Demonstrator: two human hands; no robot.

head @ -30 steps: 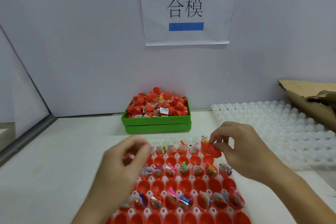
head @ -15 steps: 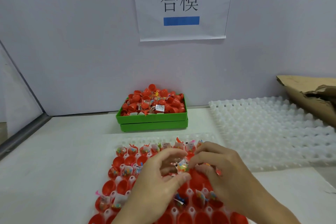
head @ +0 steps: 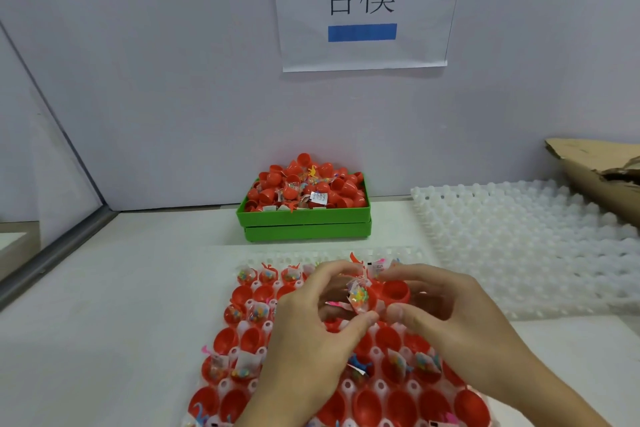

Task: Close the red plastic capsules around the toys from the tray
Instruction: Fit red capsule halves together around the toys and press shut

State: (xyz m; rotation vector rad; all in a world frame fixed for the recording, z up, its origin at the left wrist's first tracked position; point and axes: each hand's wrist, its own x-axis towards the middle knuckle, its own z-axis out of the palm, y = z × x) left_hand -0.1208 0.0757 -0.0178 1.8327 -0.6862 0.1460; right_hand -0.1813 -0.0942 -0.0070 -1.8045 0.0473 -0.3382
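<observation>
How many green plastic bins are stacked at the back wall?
2: the upper green plastic bin, heaped with red capsule halves, sits directly on the lower green plastic bin. Nothing shows further bins hidden beneath.

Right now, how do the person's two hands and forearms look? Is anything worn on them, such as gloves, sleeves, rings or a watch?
Both are bare. The left hand and the right hand carry no gloves, and no ring shows on the visible fingers. The forearms run down to the bottom edge of the picture with no sleeve, watch or bracelet in view. The nails that show are short and unpainted.
</observation>
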